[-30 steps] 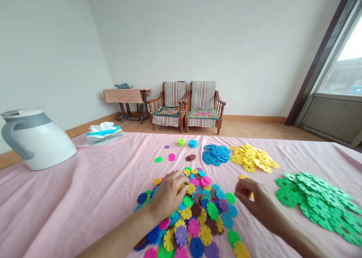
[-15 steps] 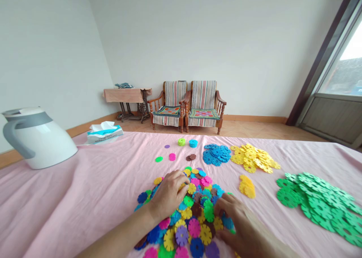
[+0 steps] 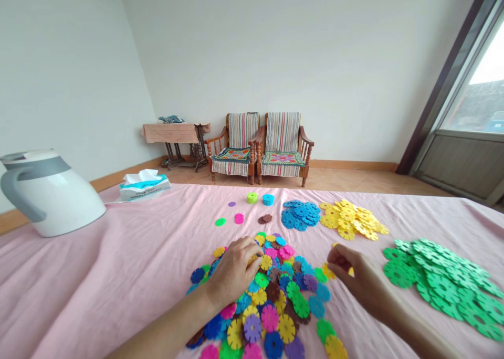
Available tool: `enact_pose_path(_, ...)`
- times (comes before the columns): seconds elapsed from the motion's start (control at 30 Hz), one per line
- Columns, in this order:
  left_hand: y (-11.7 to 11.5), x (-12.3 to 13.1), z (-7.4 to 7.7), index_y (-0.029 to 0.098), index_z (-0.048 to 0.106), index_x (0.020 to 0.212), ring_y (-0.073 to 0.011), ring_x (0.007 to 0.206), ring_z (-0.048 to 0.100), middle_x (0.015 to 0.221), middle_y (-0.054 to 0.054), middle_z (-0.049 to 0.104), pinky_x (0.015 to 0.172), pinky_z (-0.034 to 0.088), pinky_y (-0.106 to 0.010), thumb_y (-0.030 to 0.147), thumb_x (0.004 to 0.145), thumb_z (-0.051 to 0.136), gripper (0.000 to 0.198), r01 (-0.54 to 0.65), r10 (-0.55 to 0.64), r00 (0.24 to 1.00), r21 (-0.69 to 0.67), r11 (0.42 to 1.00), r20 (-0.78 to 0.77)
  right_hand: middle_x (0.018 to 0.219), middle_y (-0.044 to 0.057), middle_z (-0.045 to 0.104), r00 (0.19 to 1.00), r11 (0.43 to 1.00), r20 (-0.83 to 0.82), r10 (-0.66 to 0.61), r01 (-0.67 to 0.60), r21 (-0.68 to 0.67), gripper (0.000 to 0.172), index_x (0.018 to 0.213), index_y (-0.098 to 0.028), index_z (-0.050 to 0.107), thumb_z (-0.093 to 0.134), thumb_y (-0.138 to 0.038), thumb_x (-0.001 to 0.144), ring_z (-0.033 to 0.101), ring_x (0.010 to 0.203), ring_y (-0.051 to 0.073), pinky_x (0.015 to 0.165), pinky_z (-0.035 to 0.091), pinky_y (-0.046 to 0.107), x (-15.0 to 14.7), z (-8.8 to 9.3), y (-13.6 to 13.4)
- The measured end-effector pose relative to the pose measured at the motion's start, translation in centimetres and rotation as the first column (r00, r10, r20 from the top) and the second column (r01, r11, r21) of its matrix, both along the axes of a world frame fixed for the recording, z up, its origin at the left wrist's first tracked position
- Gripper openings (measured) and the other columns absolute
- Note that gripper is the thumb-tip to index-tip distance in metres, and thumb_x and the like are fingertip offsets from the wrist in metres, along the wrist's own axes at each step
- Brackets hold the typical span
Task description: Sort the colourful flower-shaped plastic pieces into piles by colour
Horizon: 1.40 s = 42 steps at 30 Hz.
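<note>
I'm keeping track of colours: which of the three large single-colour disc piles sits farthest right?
The green pile of notched discs: it lies right of the right hand, whereas the blue pile and yellow pile lie farther back.

1. A wrinkled pink tablecloth (image 3: 98,275) carries everything.
2. At left stands a white jug (image 3: 59,207); beyond it, a tissue box (image 3: 144,191).
3. Front middle: a mixed pile (image 3: 270,317) of flat discs.
4. Behind that: a purple disc (image 3: 232,204), pink discs (image 3: 239,219) and brown discs (image 3: 268,218).
5. Right: a blue pile (image 3: 300,215) just beside a yellow pile (image 3: 348,217); nearer, a green pile (image 3: 444,283).
</note>
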<state>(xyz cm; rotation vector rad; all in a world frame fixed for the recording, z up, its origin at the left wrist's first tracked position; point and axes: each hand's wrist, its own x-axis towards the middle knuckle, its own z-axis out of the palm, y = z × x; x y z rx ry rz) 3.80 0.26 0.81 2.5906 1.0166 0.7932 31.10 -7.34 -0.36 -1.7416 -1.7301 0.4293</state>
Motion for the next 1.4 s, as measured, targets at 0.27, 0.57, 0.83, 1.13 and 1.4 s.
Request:
enact_pose_path(0.27,-0.1,0.0,0.1,0.02,0.063,0.084,-0.0179,0.09,0.055,0.088,-0.003,0.06,0.083,0.044,-0.03,0.014,0.084,0.053,0.012,-0.007,0.007,1.0,-0.005,1.0,-0.003,0.069,0.003,0.064,0.975,0.985,0.146,-0.168,0.162,0.056,0.012,0.073,-0.021,0.055,0.046,-0.027,0.075,0.056,0.062,0.017,0.061,0.042,0.029,3.5,0.5,0.5)
enact_pose_path(0.57,0.0,0.0,-0.1,0.02,0.063,0.086,-0.0173,0.089,0.055,0.088,-0.002,0.061,0.083,0.043,-0.03,0.015,0.085,0.052,0.012,-0.01,0.01,1.0,-0.004,1.0,0.005,0.08,0.001,0.065,0.941,0.885,0.211,0.264,-0.15,-0.44,0.014,0.074,-0.024,0.059,0.059,-0.019,0.061,0.056,0.074,0.019,0.064,0.038,0.027,-2.8,4.3,-4.8)
enact_pose_path(0.83,0.1,0.0,-0.1,0.02,0.062,0.085,-0.0177,0.09,0.056,0.088,-0.003,0.061,0.082,0.044,-0.03,0.016,0.086,0.051,0.012,-0.007,0.008,1.0,-0.008,1.0,0.012,0.075,-0.001,0.064,0.934,0.882,0.221,0.279,-0.158,-0.444,0.016,0.065,-0.023,0.054,0.06,-0.015,0.052,0.054,0.068,0.017,0.058,0.033,0.025,-4.0,4.6,-4.7)
enact_pose_path(1.13,0.1,0.0,-0.3,0.02,0.063,0.086,-0.0182,0.091,0.055,0.089,-0.003,0.06,0.083,0.044,-0.031,0.016,0.085,0.052,0.012,-0.011,0.011,1.0,0.001,1.0,0.007,0.073,-0.003,0.057,0.92,0.785,-0.06,0.388,-0.363,-0.502,0.012,0.07,-0.021,0.054,0.054,-0.013,0.061,0.05,0.067,0.012,0.056,0.034,0.021,-2.1,5.1,-4.0)
enact_pose_path(1.4,-0.1,0.1,0.3,0.02,0.063,0.086,-0.0181,0.09,0.056,0.088,-0.003,0.061,0.083,0.044,-0.031,0.014,0.084,0.053,0.013,-0.006,0.006,1.0,-0.011,1.0,-0.002,0.059,-0.004,0.048,0.992,0.994,0.114,0.05,-0.039,-0.099,0.014,0.064,-0.021,0.042,0.049,-0.024,0.075,0.041,0.056,0.01,0.053,0.032,0.024,2.6,1.8,-0.5)
